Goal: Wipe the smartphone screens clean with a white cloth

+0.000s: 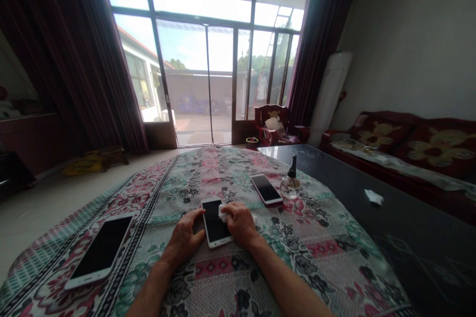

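A white smartphone [211, 220] with a dark screen lies on the patterned tablecloth in front of me. Along its left edge, my left hand [186, 233] grips it, with thumb and forefinger at the rim. My right hand [240, 223] pinches a crumpled white tissue [223, 213] against the screen. Just beyond the right hand lies a second white smartphone [267, 189], and a larger one [102, 250] is at the left; both screens are dark. A small clear glass bottle [290, 187] with a black top stands beside the second phone.
The floral tablecloth [223, 285] covers a rounded area beneath the phones. To the right, a dark glossy tabletop [390, 237] carries another crumpled tissue [374, 197]. A red wooden sofa [412, 138] stands beyond it, and glass doors [193, 89] are ahead.
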Available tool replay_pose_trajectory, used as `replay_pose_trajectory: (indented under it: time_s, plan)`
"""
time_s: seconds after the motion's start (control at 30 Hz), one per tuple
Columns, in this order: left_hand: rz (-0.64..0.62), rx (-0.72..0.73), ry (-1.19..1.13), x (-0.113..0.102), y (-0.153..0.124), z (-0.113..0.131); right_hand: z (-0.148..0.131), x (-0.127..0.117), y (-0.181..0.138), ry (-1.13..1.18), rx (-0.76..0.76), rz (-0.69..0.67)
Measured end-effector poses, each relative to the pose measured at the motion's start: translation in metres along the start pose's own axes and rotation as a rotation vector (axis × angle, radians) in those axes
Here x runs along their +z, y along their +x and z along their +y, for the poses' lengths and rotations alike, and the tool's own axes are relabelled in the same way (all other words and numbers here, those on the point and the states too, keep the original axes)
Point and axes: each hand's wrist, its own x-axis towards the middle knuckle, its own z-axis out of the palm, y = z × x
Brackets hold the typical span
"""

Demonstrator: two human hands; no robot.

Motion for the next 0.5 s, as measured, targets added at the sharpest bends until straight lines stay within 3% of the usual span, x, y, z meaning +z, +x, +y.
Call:
replay_pose_trajectory:
  time_s: [0.27, 0.5]
  plan:
    - [-0.041, 0.048, 0.022, -0.009, -0.002, 0.014, 0.005, -0.002, 0.004, 0.06, -0.027, -0.042]
    - [-0.253, -0.06, 0.07, -0.023, -0.002, 0.037, 0.003, -0.002, 0.005, 0.096, -0.074, -0.078]
